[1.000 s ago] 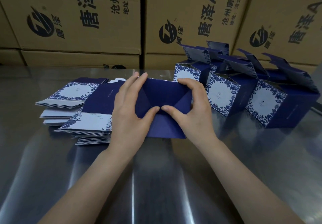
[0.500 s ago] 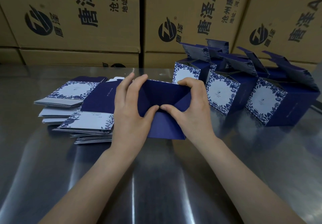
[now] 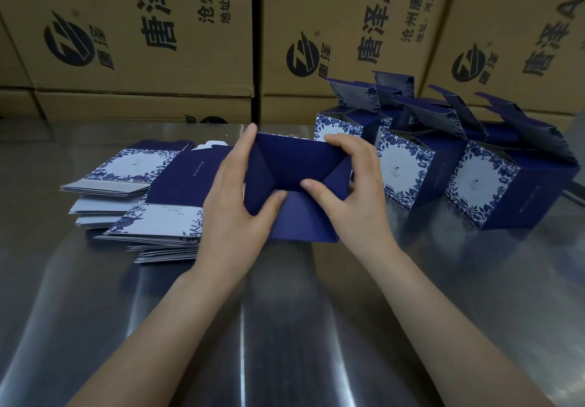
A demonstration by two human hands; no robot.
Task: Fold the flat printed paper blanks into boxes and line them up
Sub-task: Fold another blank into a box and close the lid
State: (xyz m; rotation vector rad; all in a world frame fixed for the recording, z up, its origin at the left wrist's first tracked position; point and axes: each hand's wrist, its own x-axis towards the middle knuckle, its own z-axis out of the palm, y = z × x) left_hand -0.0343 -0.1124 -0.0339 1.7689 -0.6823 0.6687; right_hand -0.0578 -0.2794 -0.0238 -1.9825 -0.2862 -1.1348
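The navy box blank, half folded at frame centre, was gripped by the left hand and right hand, thumbs pressing its bottom flaps; folded boxes stood right.

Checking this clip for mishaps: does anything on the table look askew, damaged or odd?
Only the pile of flat blanks is untidy: its sheets are splayed at differing angles beside the left hand. The finished boxes stand upright, lids open, with no visible damage. The right hand helps grip the half-folded box.

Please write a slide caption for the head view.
The left hand and right hand fold a blue box between flat blanks and finished boxes.
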